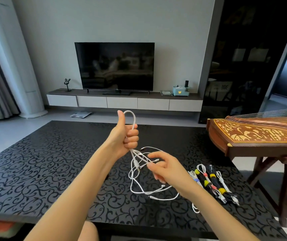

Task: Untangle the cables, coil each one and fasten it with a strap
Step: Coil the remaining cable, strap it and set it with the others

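My left hand [128, 136] is raised above the black patterned table [43, 162] and grips a white cable [140, 186], with a loop standing up over the fist beside my raised thumb. The rest of that cable hangs down and lies in loose tangled loops on the table, several plug ends showing. My right hand [163, 168] is just right of the hanging strands, its fingers curled and pinching one strand. A row of coiled cables [214, 185], white and black, lies at the right, each fastened with yellow, pink or blue straps.
A wooden zither [254, 136] on a stand sits off the table's right corner. Beyond the table are a TV [115, 66] on a low cabinet, a floor scale and a dark glass cabinet at right. My knee shows below the table's near edge.
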The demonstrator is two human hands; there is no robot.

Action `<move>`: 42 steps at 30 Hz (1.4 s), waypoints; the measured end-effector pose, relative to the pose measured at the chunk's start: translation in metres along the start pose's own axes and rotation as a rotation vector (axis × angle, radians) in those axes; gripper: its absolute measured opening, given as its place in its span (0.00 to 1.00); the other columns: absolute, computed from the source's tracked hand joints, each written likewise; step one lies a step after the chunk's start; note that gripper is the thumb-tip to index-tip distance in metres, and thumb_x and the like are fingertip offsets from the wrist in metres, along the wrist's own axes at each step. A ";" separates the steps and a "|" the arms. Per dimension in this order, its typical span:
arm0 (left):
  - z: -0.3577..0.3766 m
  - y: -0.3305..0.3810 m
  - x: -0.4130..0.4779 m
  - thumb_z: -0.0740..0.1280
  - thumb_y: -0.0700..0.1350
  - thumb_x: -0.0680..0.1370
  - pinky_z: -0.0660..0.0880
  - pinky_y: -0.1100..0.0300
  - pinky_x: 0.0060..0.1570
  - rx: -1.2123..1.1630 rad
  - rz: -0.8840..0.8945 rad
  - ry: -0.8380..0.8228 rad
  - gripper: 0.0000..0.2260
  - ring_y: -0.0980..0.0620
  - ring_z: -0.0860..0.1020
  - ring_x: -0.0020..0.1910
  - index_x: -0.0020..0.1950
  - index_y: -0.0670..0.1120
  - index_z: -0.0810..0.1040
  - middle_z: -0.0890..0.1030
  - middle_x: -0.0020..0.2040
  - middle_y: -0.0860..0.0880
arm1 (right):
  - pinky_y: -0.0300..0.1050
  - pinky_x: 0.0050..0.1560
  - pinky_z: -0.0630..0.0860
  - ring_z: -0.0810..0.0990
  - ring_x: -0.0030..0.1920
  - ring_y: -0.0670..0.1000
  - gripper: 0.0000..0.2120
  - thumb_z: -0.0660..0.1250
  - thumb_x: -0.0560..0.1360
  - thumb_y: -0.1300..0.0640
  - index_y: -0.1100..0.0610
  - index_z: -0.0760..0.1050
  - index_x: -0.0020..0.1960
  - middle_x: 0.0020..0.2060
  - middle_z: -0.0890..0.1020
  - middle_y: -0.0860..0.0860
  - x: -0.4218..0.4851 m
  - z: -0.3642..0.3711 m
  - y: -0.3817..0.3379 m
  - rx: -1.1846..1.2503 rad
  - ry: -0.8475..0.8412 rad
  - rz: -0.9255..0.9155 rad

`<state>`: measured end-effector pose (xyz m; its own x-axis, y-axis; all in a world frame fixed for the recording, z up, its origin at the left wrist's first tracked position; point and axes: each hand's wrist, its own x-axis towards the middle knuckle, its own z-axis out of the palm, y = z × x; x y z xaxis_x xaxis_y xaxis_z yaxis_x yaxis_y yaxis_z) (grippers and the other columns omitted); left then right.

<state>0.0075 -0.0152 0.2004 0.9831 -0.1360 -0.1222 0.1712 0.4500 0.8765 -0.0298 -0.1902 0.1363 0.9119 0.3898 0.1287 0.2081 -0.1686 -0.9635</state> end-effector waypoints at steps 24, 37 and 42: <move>-0.024 0.008 -0.009 0.73 0.48 0.72 0.55 0.63 0.28 0.787 -0.133 -0.243 0.12 0.55 0.57 0.28 0.39 0.45 0.71 0.61 0.30 0.51 | 0.48 0.49 0.71 0.77 0.45 0.51 0.07 0.68 0.75 0.54 0.55 0.83 0.48 0.43 0.82 0.51 0.065 0.001 -0.067 -0.763 0.239 -0.460; -0.030 -0.025 -0.006 0.68 0.38 0.76 0.66 0.68 0.33 0.838 0.066 -0.198 0.16 0.60 0.67 0.29 0.64 0.41 0.75 0.69 0.33 0.54 | 0.39 0.41 0.68 0.72 0.40 0.47 0.08 0.73 0.70 0.53 0.55 0.78 0.36 0.38 0.76 0.49 0.078 0.004 -0.069 -0.672 0.118 -0.442; -0.026 -0.035 -0.003 0.64 0.45 0.78 0.62 0.63 0.35 0.856 0.129 -0.179 0.09 0.58 0.63 0.30 0.42 0.41 0.76 0.67 0.34 0.49 | 0.32 0.40 0.63 0.69 0.42 0.44 0.08 0.74 0.69 0.50 0.52 0.79 0.36 0.38 0.77 0.46 0.087 0.001 -0.074 -0.711 0.040 -0.449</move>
<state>0.0002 -0.0075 0.1578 0.9543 -0.2985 0.0142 -0.1183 -0.3337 0.9352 0.0337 -0.1428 0.2186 0.6986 0.5257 0.4854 0.7150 -0.5405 -0.4435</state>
